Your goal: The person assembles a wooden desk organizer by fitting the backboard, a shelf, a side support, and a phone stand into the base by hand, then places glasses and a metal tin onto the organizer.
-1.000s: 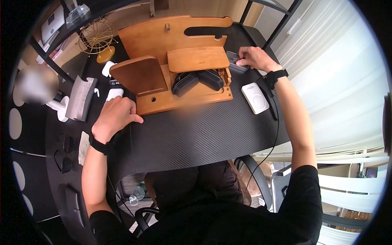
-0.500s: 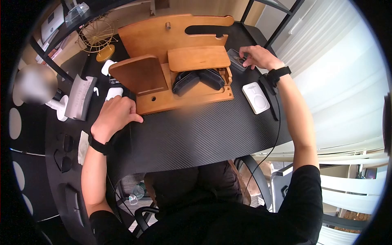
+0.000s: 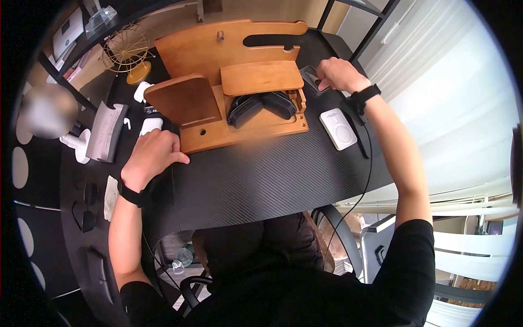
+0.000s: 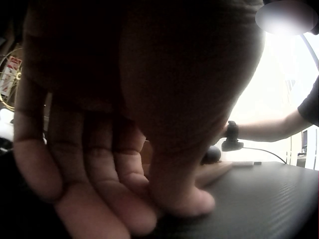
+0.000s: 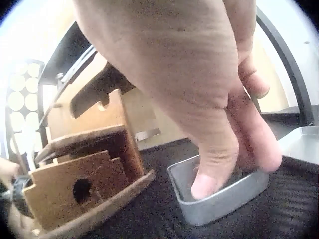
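Observation:
My right hand [image 3: 340,75] is over a small grey metal tin [image 5: 224,205] beside the wooden desk stand. In the right wrist view its thumb tip lies inside the tin, with a forefinger at the far rim. Whatever small thing lies between them is mostly hidden, and I cannot tell whether they pinch it. My left hand [image 3: 154,152] rests on the desk by the stand's front left corner, fingers loosely bent and thumb out to the side. A white case [image 3: 151,125] sits just beyond its knuckles. The wooden stand [image 3: 190,143] holds a black glasses case [image 3: 248,109].
A white charging pack [image 3: 339,129] lies near my right wrist, beside a black cable [image 3: 371,158]. To the left are a grey holder [image 3: 107,131], an earbud [image 3: 127,123], sunglasses [image 3: 84,215] and a gold wheel ornament [image 3: 126,50]. A black shelf post [image 3: 370,35] rises behind my right hand.
My right hand has dipped back down over the tin after its fingers spread above it half a second ago. My left hand stays put.

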